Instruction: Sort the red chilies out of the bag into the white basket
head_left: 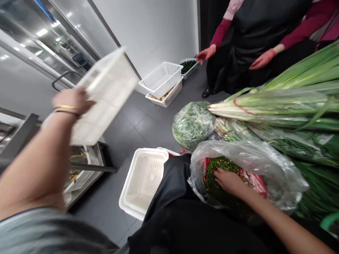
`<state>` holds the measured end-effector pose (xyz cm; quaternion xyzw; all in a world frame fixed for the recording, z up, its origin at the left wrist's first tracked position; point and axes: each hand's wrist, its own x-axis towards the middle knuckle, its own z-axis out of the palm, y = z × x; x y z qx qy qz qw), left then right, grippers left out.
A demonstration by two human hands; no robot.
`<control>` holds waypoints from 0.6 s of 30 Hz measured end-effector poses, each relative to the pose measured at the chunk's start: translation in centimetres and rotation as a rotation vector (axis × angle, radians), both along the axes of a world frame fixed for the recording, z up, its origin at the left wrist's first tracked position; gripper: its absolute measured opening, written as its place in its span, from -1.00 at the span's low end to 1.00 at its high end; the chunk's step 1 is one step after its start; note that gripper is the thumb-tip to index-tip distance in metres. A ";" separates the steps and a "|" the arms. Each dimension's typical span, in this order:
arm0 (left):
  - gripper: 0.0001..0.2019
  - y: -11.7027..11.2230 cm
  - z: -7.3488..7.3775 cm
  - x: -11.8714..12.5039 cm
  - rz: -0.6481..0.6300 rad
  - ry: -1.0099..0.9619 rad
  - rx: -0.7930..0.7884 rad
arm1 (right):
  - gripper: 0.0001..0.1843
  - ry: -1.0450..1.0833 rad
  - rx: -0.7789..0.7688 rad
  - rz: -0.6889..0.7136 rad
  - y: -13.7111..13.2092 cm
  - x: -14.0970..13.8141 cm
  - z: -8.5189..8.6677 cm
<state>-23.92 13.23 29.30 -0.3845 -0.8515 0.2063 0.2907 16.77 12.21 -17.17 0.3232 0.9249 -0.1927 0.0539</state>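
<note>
My left hand is closed on the edge of a white plastic basket, raised and tilted at the left and smeared by motion. At the lower right my right hand reaches into a clear plastic bag. Its fingers look slightly apart and touch a heap of small red chillies and green stems; whether they grip any is unclear. Pink-red packaging lies in the bag beside my hand. Another white perforated basket rests on the floor by my leg, with nothing visible inside.
A bag of leafy greens lies ahead, with bundled leeks or large scallions to the right. White baskets stand by the wall, near a tray of dark greens. A co-worker's gloved hands are opposite. A metal rack stands left.
</note>
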 end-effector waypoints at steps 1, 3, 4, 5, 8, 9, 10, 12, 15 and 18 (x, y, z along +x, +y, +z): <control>-0.44 2.5 -1.8 1.0 -0.124 -0.052 -0.025 | -0.72 -0.002 0.005 -0.027 -0.3 -0.1 -0.1; -0.47 7.8 -7.0 3.7 -0.432 -0.139 -0.070 | -0.73 -0.001 0.021 -0.075 -0.9 -0.2 -0.5; -0.53 10.3 -10.0 5.3 -0.535 -0.180 -0.069 | -0.73 0.005 0.033 -0.094 -1.2 -0.2 -0.7; -0.64 12.5 -13.2 6.9 -0.575 -0.228 -0.064 | -0.72 0.012 0.048 -0.111 -1.5 -0.2 -0.9; -0.66 17.1 -22.4 10.9 -0.720 -0.384 -0.110 | -0.70 0.046 0.101 -0.150 -2.1 0.1 -1.8; -0.64 17.9 -25.2 11.9 -0.731 -0.442 -0.136 | -0.70 0.060 0.117 -0.157 -2.3 0.2 -2.0; -0.64 18.3 -27.8 12.7 -0.733 -0.496 -0.140 | -0.71 0.073 0.131 -0.162 -2.4 0.3 -2.2; -0.64 18.5 -32.3 13.7 -0.729 -0.630 -0.175 | -0.72 0.092 0.148 -0.170 -2.6 0.5 -2.3; -0.61 17.6 -36.4 14.1 -0.765 -0.801 -0.213 | -0.73 0.083 0.143 -0.179 -2.6 0.5 -2.2; -0.30 15.6 -37.0 12.4 -0.876 -0.915 -0.118 | -0.71 0.059 0.107 -0.183 -2.3 0.4 -2.0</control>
